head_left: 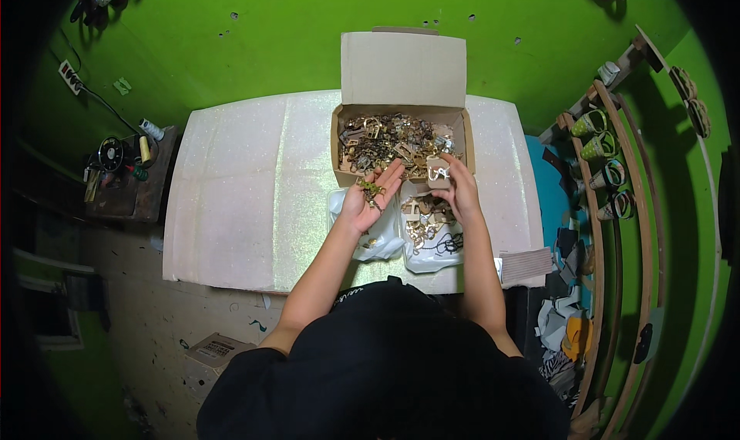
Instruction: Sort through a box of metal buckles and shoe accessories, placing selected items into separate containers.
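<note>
My left hand is palm up with fingers stretched, and small brass-coloured metal fittings lie on it. My right hand pinches a small tan piece with a pale, buckle-like shape on its face. Both hands are over the near edge of an open carton, whose lid stands up at the back. Inside it are heaped metal buckles and fittings. Just below the hands, a white plastic bag holds more buckles and dark loops. Another white bag sits partly behind my left forearm.
A shimmering pale sheet covers the table. A striped grey stack lies at its right front corner. To the right, a wooden rack holds sandals. A side table with thread spools stands left; a carton is on the floor.
</note>
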`<action>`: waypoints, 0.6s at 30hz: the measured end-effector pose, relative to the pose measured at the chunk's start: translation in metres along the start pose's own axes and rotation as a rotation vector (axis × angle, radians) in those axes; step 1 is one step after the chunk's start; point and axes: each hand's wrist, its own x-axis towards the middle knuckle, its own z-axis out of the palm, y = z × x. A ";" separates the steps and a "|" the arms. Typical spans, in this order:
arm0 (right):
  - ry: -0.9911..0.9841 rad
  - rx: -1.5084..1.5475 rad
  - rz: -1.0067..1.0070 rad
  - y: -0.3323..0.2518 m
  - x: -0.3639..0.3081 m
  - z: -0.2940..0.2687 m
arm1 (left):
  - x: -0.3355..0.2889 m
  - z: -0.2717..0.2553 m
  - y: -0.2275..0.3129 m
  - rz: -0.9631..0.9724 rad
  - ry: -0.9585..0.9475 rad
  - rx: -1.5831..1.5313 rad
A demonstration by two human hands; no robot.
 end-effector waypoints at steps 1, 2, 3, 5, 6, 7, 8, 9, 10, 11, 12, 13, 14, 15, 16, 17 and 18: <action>0.018 -0.101 -0.009 0.004 -0.006 -0.008 | 0.000 0.000 -0.001 0.002 0.020 -0.001; -0.021 -0.190 -0.020 0.009 -0.012 -0.015 | -0.001 0.000 -0.002 -0.002 0.024 -0.002; -0.013 -0.189 -0.019 0.016 -0.019 -0.022 | -0.001 0.000 -0.003 -0.008 0.025 0.005; 0.024 -0.236 0.102 0.033 -0.029 -0.034 | -0.001 -0.002 -0.004 -0.017 0.029 0.012; 0.033 -0.234 0.102 0.042 -0.030 -0.041 | 0.001 -0.003 -0.005 -0.028 0.020 0.020; 0.038 -0.322 0.166 0.052 -0.030 -0.047 | 0.001 -0.004 -0.007 -0.037 0.010 0.029; 0.042 -0.409 0.230 0.061 -0.028 -0.053 | 0.001 -0.004 -0.008 -0.042 0.013 0.029; 0.049 -0.407 0.230 0.067 -0.027 -0.055 | 0.001 -0.003 -0.009 -0.057 0.022 0.012; 0.083 -0.388 0.217 0.074 -0.026 -0.054 | 0.001 -0.003 -0.011 -0.072 0.031 -0.005; 0.116 -0.369 0.204 0.080 -0.024 -0.055 | 0.002 -0.005 -0.012 -0.077 0.032 -0.004; 0.107 -0.384 0.186 0.082 -0.022 -0.051 | 0.002 -0.006 -0.012 -0.088 0.026 -0.014; 0.107 -0.383 0.186 0.083 -0.020 -0.047 | 0.002 -0.007 -0.012 -0.098 0.019 -0.023; 0.125 -0.388 0.160 0.084 -0.017 -0.044 | 0.002 -0.008 -0.012 -0.099 0.019 -0.021; 0.142 -0.394 0.137 0.085 -0.016 -0.039 | 0.000 -0.007 -0.012 -0.091 0.038 -0.013; 0.197 -0.371 0.140 0.086 -0.016 -0.033 | -0.001 -0.006 -0.012 -0.083 0.056 -0.005; 0.197 -0.370 0.140 0.086 -0.017 -0.033 | -0.001 -0.006 -0.012 -0.083 0.058 -0.003; 0.259 -0.785 -0.099 0.087 -0.019 -0.033 | -0.001 -0.007 -0.011 -0.084 0.051 0.000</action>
